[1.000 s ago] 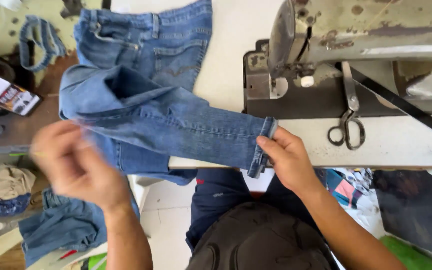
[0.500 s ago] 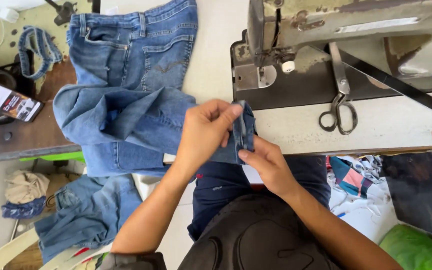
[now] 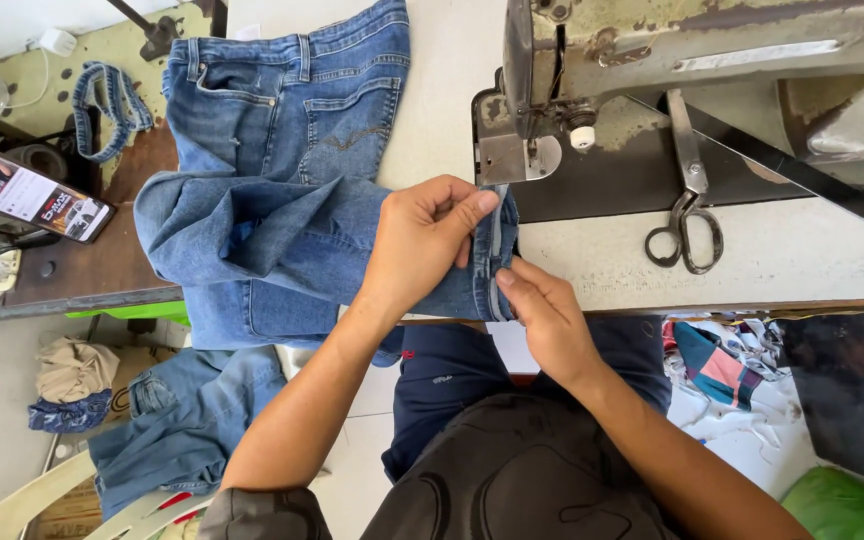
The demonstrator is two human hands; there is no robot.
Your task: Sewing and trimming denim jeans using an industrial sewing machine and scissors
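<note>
A pair of blue jeans [image 3: 282,160] lies spread on the white sewing table [image 3: 812,255], one leg folded across toward the sewing machine [image 3: 692,60]. My left hand [image 3: 422,240] lies over the leg's end, its fingers pinching the folded hem [image 3: 497,255]. My right hand [image 3: 547,315] holds the same hem from below at the table's front edge. The hem sits just in front of the machine's presser foot [image 3: 517,160].
Scissors [image 3: 687,215] rest on the machine bed to the right. A phone [image 3: 27,195] and a denim strip [image 3: 107,105] lie on a brown side table at the left. More denim and cloth lie on the floor [image 3: 167,430]; fabric scraps [image 3: 722,365] lie under the table.
My left hand came across from the lower left onto the jeans' hem. The hem has moved closer to the presser foot, and both hands now hold it.
</note>
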